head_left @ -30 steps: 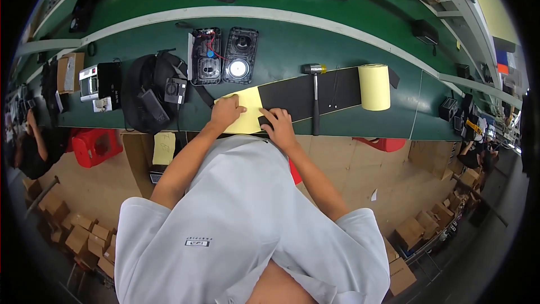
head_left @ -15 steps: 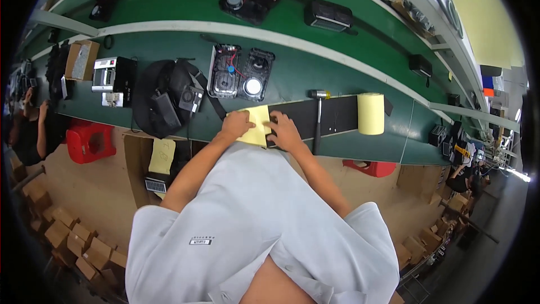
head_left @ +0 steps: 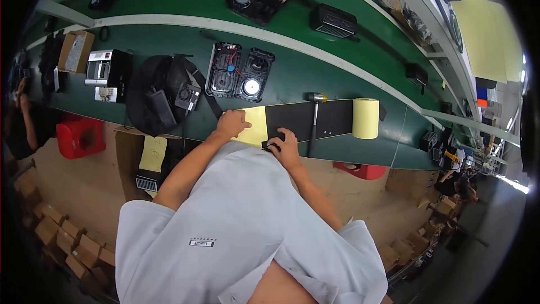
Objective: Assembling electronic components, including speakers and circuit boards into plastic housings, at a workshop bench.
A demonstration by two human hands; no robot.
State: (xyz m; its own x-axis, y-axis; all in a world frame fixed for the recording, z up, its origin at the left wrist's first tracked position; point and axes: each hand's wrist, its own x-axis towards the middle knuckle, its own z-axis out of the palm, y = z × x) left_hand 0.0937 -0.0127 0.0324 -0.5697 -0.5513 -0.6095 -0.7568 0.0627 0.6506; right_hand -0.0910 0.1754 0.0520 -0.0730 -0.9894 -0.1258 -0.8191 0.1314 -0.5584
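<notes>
Left hand [head_left: 232, 125] lies with bent fingers on the yellow sheet [head_left: 257, 124], close against the front of the person's grey shirt [head_left: 225, 208]; whether it grips the sheet or only presses on it, I cannot tell. Just right of the sheet, the right hand [head_left: 286, 145] bends its thumb and fingers over the near edge of the black strip [head_left: 287, 114], and whether they pinch that edge is not clear. Both sheet and strip lie on the green tabletop [head_left: 394, 126], the sheet meeting the strip's left end. Toward its right end the strip passes by a pale yellow roll [head_left: 366, 118]. A hammer [head_left: 313, 126] rests across the strip, its head at the far edge and its dark handle pointing toward the person. Beyond the left hand, two open black casing halves [head_left: 257, 65] sit side by side, red wires in the left one and a bright round disc in the right. Left of these, a black bag [head_left: 147, 90] carries small dark boxes [head_left: 187, 97], and farther left stand a silver-and-black machine [head_left: 101, 67] and a cardboard box [head_left: 76, 52].
</notes>
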